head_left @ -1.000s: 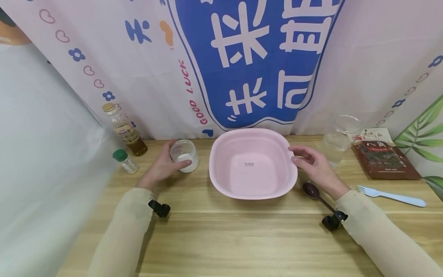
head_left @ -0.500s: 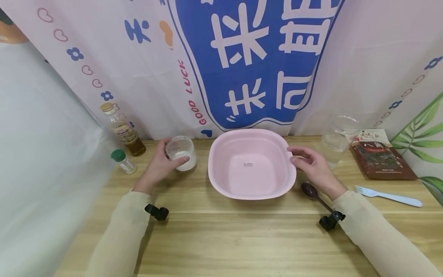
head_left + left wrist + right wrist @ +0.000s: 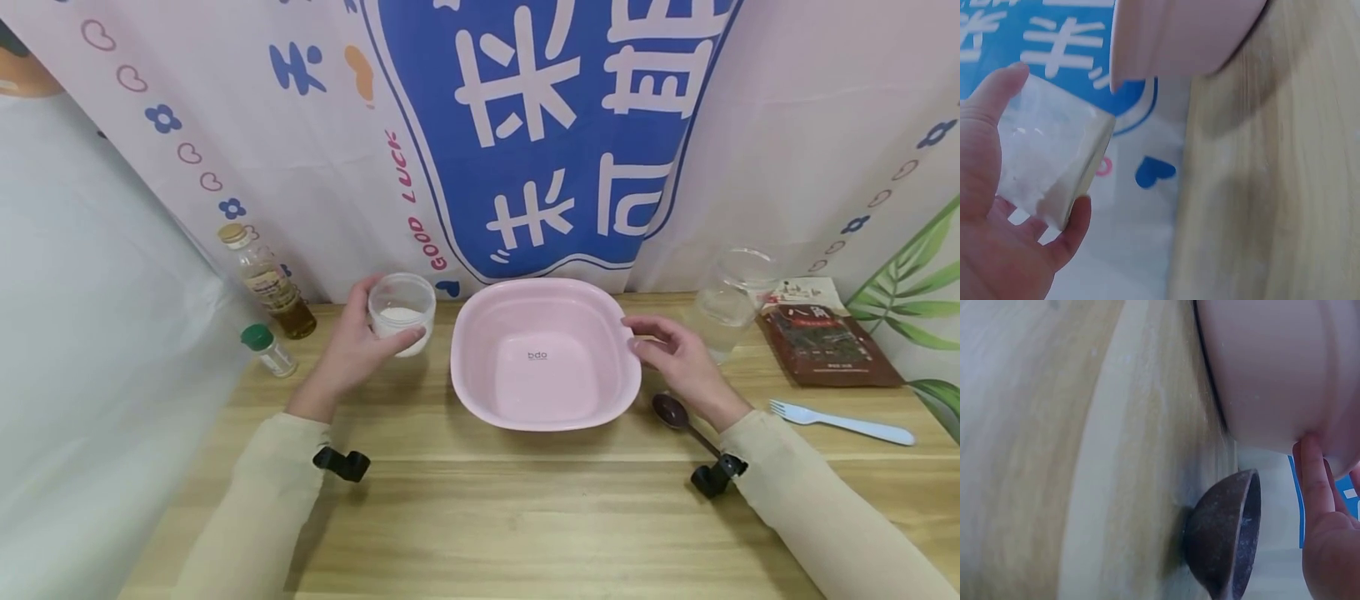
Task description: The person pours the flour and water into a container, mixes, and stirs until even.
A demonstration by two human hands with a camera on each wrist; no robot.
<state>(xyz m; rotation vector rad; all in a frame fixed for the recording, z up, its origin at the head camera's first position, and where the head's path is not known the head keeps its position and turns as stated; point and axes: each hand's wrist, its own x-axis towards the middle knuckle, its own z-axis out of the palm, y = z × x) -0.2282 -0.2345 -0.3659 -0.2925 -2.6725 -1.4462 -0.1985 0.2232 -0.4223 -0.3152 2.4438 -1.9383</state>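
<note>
Left hand (image 3: 348, 350): on my feed, fingers curled round the jar (image 3: 423, 312).
Jar: in that grip, held off the table (image 3: 487, 517) — white contents inside.
Right hand (image 3: 682, 358): I see it holding the bowl (image 3: 547, 400) by the rim.
Bowl: between the hands.
Spoon (image 3: 670, 412): just to the near side of the right hand.
Cup (image 3: 723, 321): just beyond the right hand.
Shaker (image 3: 273, 354): left of the left hand.

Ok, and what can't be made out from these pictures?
Spoon: handle end behind the wrist camera in the head view, cut off by the bottom edge in the right wrist view.
Left hand: ends of some fingers hidden behind the jar, left wrist view.
White contents: too small in the head view to identify.
Green-capped shaker: print too small, head view.
Tan-capped bottle: label print too small, head view.
</note>
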